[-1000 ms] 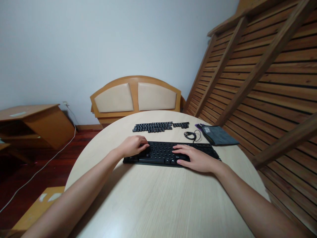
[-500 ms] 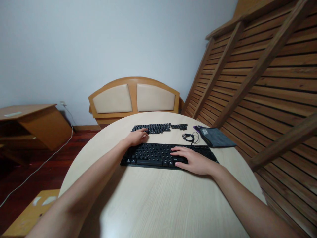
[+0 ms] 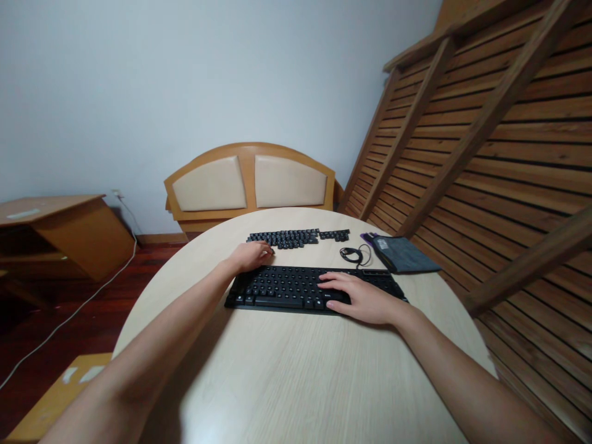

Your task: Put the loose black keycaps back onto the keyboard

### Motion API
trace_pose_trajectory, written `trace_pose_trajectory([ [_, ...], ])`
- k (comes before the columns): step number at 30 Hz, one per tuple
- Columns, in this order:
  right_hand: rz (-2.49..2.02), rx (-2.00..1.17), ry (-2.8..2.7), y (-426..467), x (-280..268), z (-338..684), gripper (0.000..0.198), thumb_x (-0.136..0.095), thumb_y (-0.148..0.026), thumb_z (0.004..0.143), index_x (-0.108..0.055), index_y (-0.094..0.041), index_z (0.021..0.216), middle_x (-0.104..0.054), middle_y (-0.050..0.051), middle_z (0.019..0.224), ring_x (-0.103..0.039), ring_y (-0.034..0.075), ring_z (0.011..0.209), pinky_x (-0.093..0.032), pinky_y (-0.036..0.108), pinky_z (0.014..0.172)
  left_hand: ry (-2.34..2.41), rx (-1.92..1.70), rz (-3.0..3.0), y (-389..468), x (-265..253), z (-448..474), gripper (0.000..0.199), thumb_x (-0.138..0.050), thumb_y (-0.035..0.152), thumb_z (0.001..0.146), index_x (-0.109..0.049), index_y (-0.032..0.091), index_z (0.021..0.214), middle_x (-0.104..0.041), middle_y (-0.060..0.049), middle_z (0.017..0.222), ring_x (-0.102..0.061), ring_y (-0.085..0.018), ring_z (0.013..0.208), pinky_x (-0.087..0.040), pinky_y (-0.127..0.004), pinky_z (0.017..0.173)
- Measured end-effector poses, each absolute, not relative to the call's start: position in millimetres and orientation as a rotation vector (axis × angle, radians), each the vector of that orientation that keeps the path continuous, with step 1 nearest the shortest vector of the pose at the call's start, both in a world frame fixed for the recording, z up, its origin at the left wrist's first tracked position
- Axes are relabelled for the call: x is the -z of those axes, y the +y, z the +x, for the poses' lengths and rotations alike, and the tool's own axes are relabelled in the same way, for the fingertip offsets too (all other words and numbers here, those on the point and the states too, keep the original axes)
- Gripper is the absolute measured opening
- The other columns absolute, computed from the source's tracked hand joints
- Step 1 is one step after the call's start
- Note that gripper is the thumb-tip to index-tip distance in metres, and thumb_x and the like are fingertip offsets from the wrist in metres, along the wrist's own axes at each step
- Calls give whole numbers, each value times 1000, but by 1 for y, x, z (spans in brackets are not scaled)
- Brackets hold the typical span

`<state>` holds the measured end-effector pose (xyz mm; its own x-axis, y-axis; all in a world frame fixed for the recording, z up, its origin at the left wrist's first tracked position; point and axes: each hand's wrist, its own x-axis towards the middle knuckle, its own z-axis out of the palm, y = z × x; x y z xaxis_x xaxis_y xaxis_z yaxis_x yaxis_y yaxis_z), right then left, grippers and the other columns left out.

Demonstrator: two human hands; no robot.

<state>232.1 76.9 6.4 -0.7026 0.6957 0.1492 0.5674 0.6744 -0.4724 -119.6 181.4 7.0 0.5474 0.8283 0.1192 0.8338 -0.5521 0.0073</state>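
A black keyboard (image 3: 282,288) lies on the round table, its near edge toward me. My right hand (image 3: 358,297) rests flat on the keyboard's right half, fingers spread, hiding some keys beneath. Beyond the keyboard, rows of loose black keycaps (image 3: 289,237) are laid out, with a smaller group of keycaps (image 3: 335,235) to their right. My left hand (image 3: 252,255) is between those rows and the keyboard's far left corner. Its fingers are curled together, with a small dark keycap (image 3: 272,251) at the tips, partly hidden.
The keyboard's coiled cable (image 3: 352,254) lies behind its right end. A dark grey pouch (image 3: 407,254) with a purple-edged item beside it sits at the table's right edge. Wooden slats (image 3: 522,166) lean close on the right. A headboard (image 3: 250,179) stands behind the table (image 3: 296,370).
My left hand has drawn back slightly from the keycap rows, and its fingers have curled in around a keycap. My right hand stays in place on the keyboard.
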Motion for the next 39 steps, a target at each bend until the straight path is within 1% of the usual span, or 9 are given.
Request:
trace_pose_trajectory([
  [4,-994,-580,-2559,77,-7,232,46,-59,-47,93,-62,-29,135,-53,5,148,-48,27,135,-37,46,115,-1467,179,-2703,181,-8,-118,26,-48,32,96,-73,25,101,-70,-3,117,-67,-20,102,-49,-25,84],
  [9,-1004,-561,-2570,77,-7,232,46,-59,-48,93,-62,-29,135,-52,5,148,-48,27,136,-37,46,115,-1526,200,-2651,186,-6,-110,18,-56,31,92,-71,24,99,-72,-4,109,-68,-21,96,-49,-25,77],
  [12,-1017,-548,-2583,77,-7,232,47,-58,-49,94,-62,-27,135,-52,6,148,-47,26,136,-37,45,116,-1568,215,-2614,190,-5,-106,14,-61,33,90,-69,24,98,-73,-4,105,-68,-22,96,-49,-25,77],
  [16,-1018,-554,-2585,76,-8,232,47,-58,-48,93,-62,-27,135,-52,6,148,-48,27,136,-37,45,115,-1608,233,-2583,194,-4,-103,17,-65,34,88,-67,25,102,-73,-3,106,-68,-23,95,-49,-26,77],
  [22,-1016,-566,-2581,76,-9,232,47,-58,-49,93,-61,-28,136,-52,6,148,-48,27,136,-36,46,116,-1616,269,-2613,195,0,-99,18,-65,29,86,-69,26,104,-72,-3,112,-68,-23,97,-50,-27,78],
  [27,-1013,-586,-2568,76,-8,232,46,-58,-48,93,-61,-30,135,-52,5,149,-47,28,136,-36,49,115,-1600,375,-2692,187,0,-101,17,-60,25,88,-72,25,101,-72,-3,107,-68,-21,93,-51,-26,77],
  [31,-1013,-584,-2567,76,-8,233,47,-58,-49,93,-62,-29,135,-52,6,148,-47,28,136,-36,48,115,-1580,585,-2750,166,-4,-103,25,-54,21,92,-70,21,110,-69,-6,112,-68,-19,92,-53,-27,80],
  [35,-1024,-562,-2581,76,-9,232,47,-58,-48,93,-61,-28,135,-52,6,148,-48,27,135,-37,47,115,-1511,783,-2843,128,-10,-102,28,-48,23,97,-68,19,116,-68,-8,114,-66,-19,98,-54,-30,85],
  [39,-1028,-560,-2581,76,-9,231,47,-58,-49,93,-62,-28,135,-52,6,148,-48,27,135,-37,47,115,-1402,894,-3007,94,-12,-98,23,-53,25,95,-70,20,111,-70,-7,110,-64,-20,102,-51,-35,94],
])
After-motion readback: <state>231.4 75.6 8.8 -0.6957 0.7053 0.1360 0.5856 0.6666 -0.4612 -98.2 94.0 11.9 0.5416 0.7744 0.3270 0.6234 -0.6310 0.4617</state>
